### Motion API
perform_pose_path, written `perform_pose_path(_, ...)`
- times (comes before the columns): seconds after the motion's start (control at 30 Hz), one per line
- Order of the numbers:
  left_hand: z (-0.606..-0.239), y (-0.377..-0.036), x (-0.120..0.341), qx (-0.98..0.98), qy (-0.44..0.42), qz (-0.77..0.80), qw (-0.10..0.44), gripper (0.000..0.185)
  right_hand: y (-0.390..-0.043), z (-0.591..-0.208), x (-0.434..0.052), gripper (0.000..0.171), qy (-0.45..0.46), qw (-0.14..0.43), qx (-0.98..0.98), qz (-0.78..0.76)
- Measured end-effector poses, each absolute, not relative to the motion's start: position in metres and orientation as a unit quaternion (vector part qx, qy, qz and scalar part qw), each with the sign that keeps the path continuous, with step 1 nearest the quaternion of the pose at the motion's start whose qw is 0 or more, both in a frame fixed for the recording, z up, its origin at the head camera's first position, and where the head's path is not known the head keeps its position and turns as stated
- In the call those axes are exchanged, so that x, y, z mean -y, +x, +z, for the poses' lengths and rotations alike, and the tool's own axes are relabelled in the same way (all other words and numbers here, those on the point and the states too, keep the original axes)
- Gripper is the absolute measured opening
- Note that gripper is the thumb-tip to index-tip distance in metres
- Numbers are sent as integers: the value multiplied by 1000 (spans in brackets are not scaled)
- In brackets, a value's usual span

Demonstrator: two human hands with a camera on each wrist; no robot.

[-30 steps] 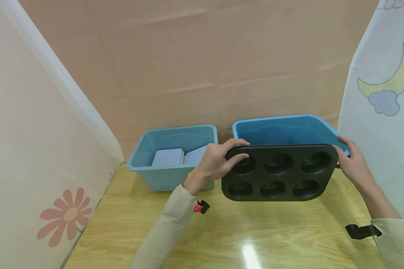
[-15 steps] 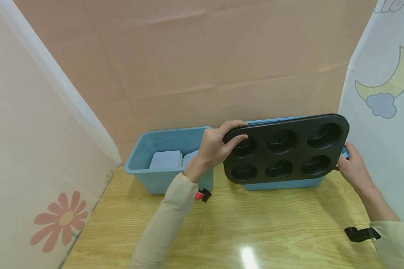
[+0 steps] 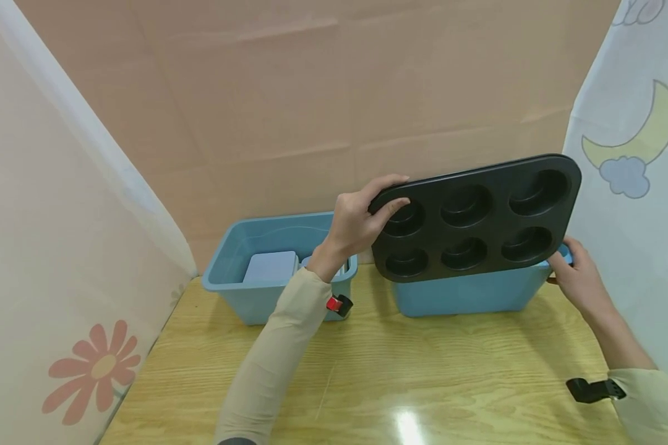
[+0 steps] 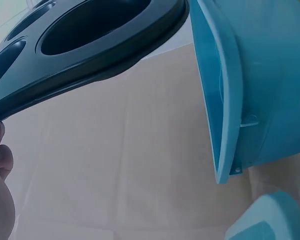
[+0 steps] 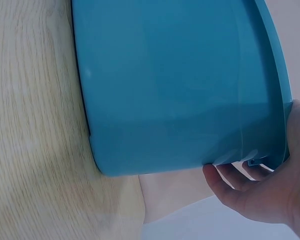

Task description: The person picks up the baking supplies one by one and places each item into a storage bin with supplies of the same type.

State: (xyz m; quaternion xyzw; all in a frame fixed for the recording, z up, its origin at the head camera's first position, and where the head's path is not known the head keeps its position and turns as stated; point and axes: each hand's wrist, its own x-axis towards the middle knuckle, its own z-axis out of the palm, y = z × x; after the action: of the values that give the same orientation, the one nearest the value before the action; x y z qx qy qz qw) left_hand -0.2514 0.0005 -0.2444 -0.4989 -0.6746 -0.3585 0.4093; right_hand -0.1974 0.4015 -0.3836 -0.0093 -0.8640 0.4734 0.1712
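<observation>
A black six-cup muffin tray [image 3: 475, 219] is held up and tilted above the right blue bin [image 3: 467, 296]. My left hand [image 3: 386, 194] grips the tray's left edge, thumb on its face and fingers over the top. In the left wrist view the tray [image 4: 90, 35] hangs over the bin rim [image 4: 220, 100]. My right hand [image 3: 562, 259] holds the bin's right rim corner, below the tray. The right wrist view shows that hand [image 5: 260, 192] with fingers curled under the lip of the bin [image 5: 175, 85].
A second blue bin [image 3: 228, 281] stands to the left with grey-blue blocks [image 3: 271, 267] inside. Both bins sit at the back of a wooden table [image 3: 401, 377]. A cardboard wall stands behind and printed curtains hang on both sides.
The tray has risen from in front of the right bin to above it, carried by my left hand. My right hand stayed low at the bin's right corner.
</observation>
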Motion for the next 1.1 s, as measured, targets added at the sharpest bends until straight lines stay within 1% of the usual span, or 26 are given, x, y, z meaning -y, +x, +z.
perform_pose_path(0.1,-240,-258,-3,669,-499,-367,412,35,-199,-384,-400,39,-15,170,866,469)
perform_pose_path(0.3,-232,-269,-7,666,-487,-370,427,36,-199,-382,-397,59,-15,156,876,455)
perform_pose_path(0.37,-230,-272,-9,670,-479,-367,432,36,-199,-381,-397,62,-17,148,878,454)
perform_pose_path(0.63,-234,-285,-21,694,-449,-363,429,37,-198,-381,-399,63,-27,129,884,448)
perform_pose_path(0.93,-256,-297,-40,724,-425,-334,430,37,-199,-379,-399,62,-23,138,879,456)
perform_pose_path(1.1,-271,-300,-50,746,-415,-287,434,36,-199,-378,-398,62,-21,140,881,451)
